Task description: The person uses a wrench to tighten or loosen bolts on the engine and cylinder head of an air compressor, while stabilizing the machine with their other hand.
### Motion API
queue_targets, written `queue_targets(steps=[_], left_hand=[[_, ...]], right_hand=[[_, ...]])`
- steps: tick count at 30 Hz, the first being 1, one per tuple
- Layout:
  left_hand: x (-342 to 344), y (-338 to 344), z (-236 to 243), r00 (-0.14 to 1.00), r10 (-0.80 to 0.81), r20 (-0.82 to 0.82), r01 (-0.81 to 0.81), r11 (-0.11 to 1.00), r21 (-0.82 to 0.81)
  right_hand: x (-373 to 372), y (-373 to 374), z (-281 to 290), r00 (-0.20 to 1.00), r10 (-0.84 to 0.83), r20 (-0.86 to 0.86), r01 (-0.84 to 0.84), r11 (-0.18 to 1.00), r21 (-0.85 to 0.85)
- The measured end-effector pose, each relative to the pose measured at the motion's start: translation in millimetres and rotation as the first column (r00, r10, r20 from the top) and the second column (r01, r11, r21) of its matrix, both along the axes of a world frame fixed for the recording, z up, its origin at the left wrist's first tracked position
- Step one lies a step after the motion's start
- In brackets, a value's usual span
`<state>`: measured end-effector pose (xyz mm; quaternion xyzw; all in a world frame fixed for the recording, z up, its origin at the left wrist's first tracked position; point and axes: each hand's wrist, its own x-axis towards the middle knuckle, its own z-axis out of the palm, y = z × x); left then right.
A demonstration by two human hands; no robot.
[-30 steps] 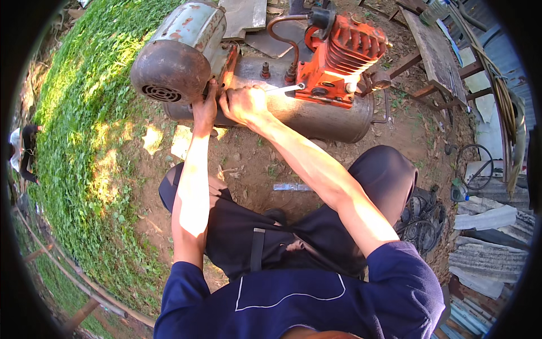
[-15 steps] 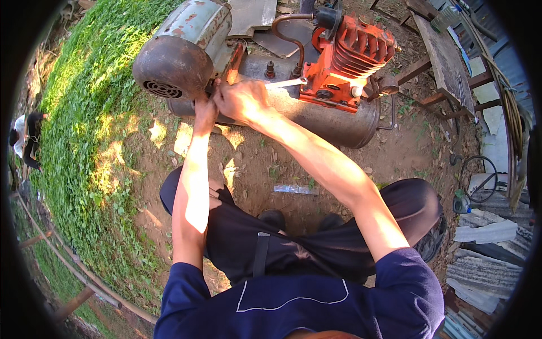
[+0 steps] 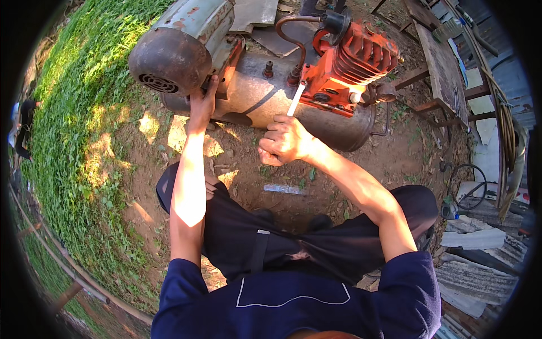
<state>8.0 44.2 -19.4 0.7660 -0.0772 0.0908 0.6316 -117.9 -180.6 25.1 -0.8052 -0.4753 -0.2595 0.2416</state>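
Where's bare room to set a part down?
Dirt between tank, right forearm and right knee: looks mostly bare. Tank top between left hand and wrench: open but curved. Crowded: orange pump, at the corner where the right hand's wrench reaches; motor's near side, by left hand.

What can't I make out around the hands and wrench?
All in the head view:
Wrench: near end hidden inside the right hand.
Wrench's far end: too small to tell what it sits on.
Left hand: its hold, hidden by its own back and the motor.
Motor: far part cut off by the upper edge.
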Motion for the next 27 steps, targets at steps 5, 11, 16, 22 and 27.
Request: queue_targets(steps=[5,11,16,22,27], left_hand=[[3,9,-3,0.994,0.06,0.091,-0.064,0.997,0.04],[-1,3,2,0.997,0.043,0.066,-0.045,0.998,0.035],[0,5,4,0.998,0.016,0.059,-0.019,0.999,0.047],[8,6,-7,0.995,0.025,0.099,-0.023,0.999,-0.023],[-4,-4,5,0.988,0.091,0.127,-0.098,0.994,0.049]], right_hand=[[-13,-4,-9,0.996,0.057,-0.064,-0.061,0.996,-0.06],[-11,-21,-17,0.966,0.176,-0.192,-0.188,0.981,-0.048],[-11,-33,-7,0.938,0.225,-0.263,-0.254,0.964,-0.082],[-11,-27,-17,0.946,0.209,-0.248,-0.227,0.973,-0.047],[-10,-4,-25,0.984,0.022,-0.176,-0.023,1.0,-0.007]])
